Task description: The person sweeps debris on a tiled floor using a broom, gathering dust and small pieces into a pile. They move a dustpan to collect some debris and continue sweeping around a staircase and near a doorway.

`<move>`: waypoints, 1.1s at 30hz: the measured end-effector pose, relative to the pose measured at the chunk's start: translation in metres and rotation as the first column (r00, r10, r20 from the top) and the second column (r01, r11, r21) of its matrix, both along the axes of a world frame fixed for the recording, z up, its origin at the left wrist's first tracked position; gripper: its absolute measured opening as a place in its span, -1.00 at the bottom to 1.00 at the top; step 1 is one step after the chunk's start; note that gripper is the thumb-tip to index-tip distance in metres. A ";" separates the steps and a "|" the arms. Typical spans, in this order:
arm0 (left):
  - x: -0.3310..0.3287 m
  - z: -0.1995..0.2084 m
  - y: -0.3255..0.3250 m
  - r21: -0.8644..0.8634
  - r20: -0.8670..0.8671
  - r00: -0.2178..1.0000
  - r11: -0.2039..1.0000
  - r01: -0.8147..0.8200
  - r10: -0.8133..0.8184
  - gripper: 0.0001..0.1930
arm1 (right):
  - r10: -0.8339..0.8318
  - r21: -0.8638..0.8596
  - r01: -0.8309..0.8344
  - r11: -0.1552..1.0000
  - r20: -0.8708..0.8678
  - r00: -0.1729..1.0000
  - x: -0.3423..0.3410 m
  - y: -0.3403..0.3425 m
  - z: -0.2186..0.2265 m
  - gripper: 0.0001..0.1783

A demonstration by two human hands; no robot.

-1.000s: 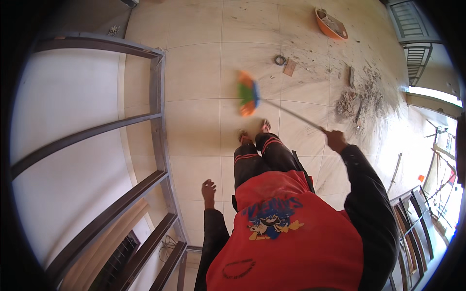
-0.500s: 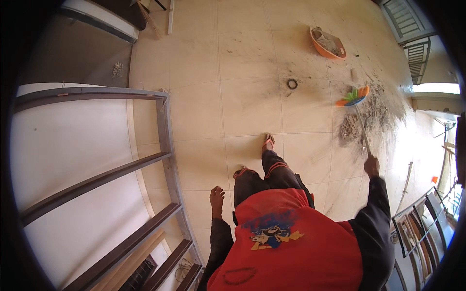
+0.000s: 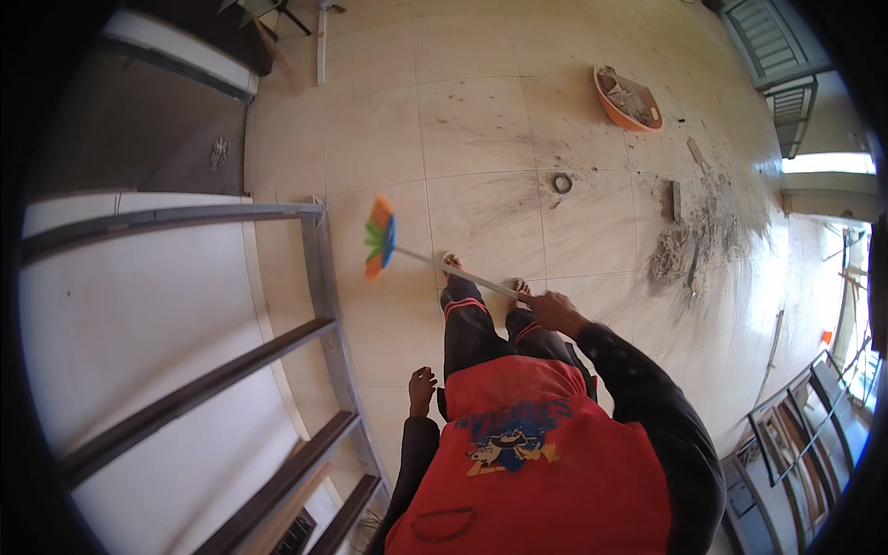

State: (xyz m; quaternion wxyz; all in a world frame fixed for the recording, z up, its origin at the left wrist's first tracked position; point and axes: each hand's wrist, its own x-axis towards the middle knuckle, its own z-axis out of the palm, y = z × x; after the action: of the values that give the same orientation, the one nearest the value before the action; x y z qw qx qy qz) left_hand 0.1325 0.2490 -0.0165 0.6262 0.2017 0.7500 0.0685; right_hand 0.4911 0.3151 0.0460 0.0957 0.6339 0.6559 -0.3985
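My right hand (image 3: pixel 557 313) is closed around the pale handle of a broom (image 3: pixel 444 266), held across in front of my legs. The broom's orange, green and blue bristle head (image 3: pixel 380 239) points left, near the corner of a metal frame. Whether the bristles touch the tiles I cannot tell. My left hand (image 3: pixel 422 390) hangs at my left side with loosely bent fingers and nothing in it. A pile of grey debris (image 3: pixel 668 257) lies on the floor to the right, with more dust spread beyond it.
An orange basin (image 3: pixel 618 113) holding debris stands at the far right. A dark ring (image 3: pixel 561 183) and a short wooden piece (image 3: pixel 675 201) lie on the tiles. The barred metal frame (image 3: pixel 319 268) stands along the left. More frames (image 3: pixel 805 435) lean at the lower right.
My right hand has swung the broom from the debris on the right across to the left, past my feet. My feet have shifted; my left hand still hangs at my side.
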 end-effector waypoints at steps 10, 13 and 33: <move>-0.095 0.032 0.123 0.123 -0.087 0.958 0.957 -0.261 0.273 -0.63 | 0.084 -0.142 -0.033 0.989 0.374 0.924 0.081 0.013 -0.007 -0.47; -0.094 0.022 0.148 0.058 -0.137 0.971 0.980 -0.190 0.197 -0.65 | 0.031 -0.284 0.136 0.949 0.516 0.856 0.133 -0.020 0.037 -0.43; 0.040 0.001 0.316 0.078 -0.049 0.997 0.995 0.056 -0.052 -0.63 | -0.524 0.102 0.533 0.840 0.412 0.746 0.187 -0.014 0.092 -0.53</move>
State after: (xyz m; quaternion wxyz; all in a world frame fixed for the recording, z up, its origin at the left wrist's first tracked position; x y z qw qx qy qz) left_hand 0.1726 0.5653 -0.0158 0.6016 0.2483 0.7554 0.0765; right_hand 0.6777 0.3008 0.1377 0.1261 0.8632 0.4083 -0.2689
